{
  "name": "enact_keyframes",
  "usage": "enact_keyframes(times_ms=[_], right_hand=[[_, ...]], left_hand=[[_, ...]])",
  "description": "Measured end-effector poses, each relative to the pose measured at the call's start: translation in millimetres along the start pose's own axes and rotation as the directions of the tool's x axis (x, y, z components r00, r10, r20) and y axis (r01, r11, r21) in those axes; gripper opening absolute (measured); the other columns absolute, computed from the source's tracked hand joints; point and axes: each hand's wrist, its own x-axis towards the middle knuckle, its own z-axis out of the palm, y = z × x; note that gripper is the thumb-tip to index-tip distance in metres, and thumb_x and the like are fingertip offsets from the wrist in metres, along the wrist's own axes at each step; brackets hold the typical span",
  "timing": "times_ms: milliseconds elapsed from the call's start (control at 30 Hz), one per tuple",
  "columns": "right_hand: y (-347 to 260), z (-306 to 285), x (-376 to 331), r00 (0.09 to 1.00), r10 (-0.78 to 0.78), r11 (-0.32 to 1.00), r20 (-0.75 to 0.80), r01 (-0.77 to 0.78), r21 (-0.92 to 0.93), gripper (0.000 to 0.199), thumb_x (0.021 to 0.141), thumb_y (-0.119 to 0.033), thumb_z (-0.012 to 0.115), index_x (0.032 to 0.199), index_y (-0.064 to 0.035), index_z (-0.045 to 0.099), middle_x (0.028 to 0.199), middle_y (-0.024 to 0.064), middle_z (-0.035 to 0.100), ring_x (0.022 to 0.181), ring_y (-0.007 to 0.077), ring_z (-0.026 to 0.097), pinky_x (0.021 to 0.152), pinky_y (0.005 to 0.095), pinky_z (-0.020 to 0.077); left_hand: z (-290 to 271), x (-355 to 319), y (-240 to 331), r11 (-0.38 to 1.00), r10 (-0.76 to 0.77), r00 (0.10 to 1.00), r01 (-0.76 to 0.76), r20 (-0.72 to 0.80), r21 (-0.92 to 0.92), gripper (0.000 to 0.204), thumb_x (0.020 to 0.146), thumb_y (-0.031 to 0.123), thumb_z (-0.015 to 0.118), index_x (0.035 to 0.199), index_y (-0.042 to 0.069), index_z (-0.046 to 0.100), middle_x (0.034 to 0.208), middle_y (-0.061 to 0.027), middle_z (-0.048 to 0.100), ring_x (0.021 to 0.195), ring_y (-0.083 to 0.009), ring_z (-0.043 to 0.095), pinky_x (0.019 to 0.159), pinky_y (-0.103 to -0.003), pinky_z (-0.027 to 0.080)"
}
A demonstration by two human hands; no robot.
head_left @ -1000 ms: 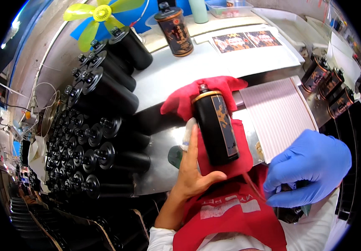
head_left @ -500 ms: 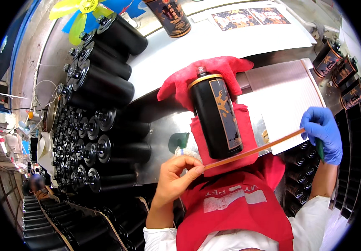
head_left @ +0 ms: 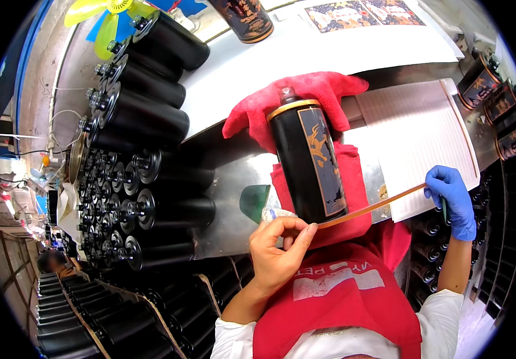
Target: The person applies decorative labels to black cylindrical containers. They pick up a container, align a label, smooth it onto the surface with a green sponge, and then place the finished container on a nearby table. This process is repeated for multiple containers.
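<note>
Golden-brown and thin as ribbon, the strip stretches taut between my two hands, crossing the lower end of the black bottle. My left hand, bare, pinches its near end between thumb and forefinger, fingers narrow on it. My right hand, in a smooth blue glove, grips the far end at about three o'clock, fingers curled closed around it.

That bottle is a glossy black cylinder with a gold collar, a gold-edged label panel and a small dark cap, lying on its side on a fuzzy red cloth that bunches up at twelve o'clock. A green translucent piece sits just beside it at nine o'clock.

At two o'clock lies a white ribbed sheet. Under it all, the bench is dull brushed metal. Rows of matte black cylinders with metal caps crowd nine to eleven o'clock. More decorated bottles stand at the right edge. My red apron fills six o'clock.
</note>
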Motion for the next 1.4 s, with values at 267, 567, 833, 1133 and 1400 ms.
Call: enact_keyframes(times_ms=[267,567,833,1133,1400], right_hand=[[4,-1,8,1.000,0.010,1.000,0.007,-0.010,-0.018,0.011,0.081,-0.014,0.060,0.076,-0.0034,0.059,0.060,0.0026,0.058,0.044,0.0030,0.045,0.040,0.0172,0.0325],[8,-3,13,0.999,0.034,0.999,-0.015,-0.034,-0.023,0.013,0.082,-0.015,0.060,0.077,-0.0036,0.059,0.060,0.0028,0.058,0.043,0.0030,0.045,0.040,0.0171,0.0321],[9,0,16,0.999,0.047,0.998,-0.007,-0.048,-0.036,0.013,0.082,-0.015,0.061,0.077,-0.0030,0.060,0.061,0.0024,0.058,0.044,0.0030,0.045,0.041,0.0172,0.0328],[15,2,28,0.999,0.053,0.998,-0.002,-0.053,-0.030,0.013,0.082,-0.014,0.062,0.075,-0.0032,0.060,0.061,0.0016,0.058,0.047,0.0031,0.046,0.044,0.0171,0.0350],[19,2,33,0.998,0.069,0.997,0.012,-0.068,-0.044,0.013,0.081,-0.015,0.062,0.073,-0.0040,0.059,0.061,0.0012,0.058,0.049,0.0036,0.048,0.046,0.0180,0.0367]], left_hand=[[-1,-1,-12,0.987,-0.083,0.996,0.088,0.041,-0.132,0.012,0.078,0.000,0.071,0.080,0.000,0.059,0.072,0.0007,0.057,0.058,-0.0024,0.046,0.052,-0.018,0.034],[-2,-2,-23,0.902,-0.123,0.992,0.114,0.007,-0.417,0.022,0.080,-0.002,0.067,0.097,0.001,0.053,0.092,-0.0031,0.053,0.084,-0.0077,0.052,0.072,-0.020,0.043],[12,-1,-28,0.891,-0.110,0.993,0.112,0.031,-0.440,0.040,0.073,-0.001,0.075,0.099,0.005,0.046,0.098,-0.0023,0.046,0.092,-0.0104,0.047,0.085,-0.024,0.038],[15,2,-21,0.883,-0.130,0.990,0.138,0.050,-0.448,0.041,0.072,-0.003,0.074,0.099,0.006,0.044,0.099,-0.0032,0.046,0.095,-0.0119,0.048,0.087,-0.025,0.038],[16,-1,-27,0.848,-0.157,0.985,0.170,0.068,-0.503,0.041,0.073,-0.004,0.071,0.100,0.006,0.042,0.102,-0.0053,0.048,0.098,-0.0138,0.050,0.089,-0.026,0.039]])
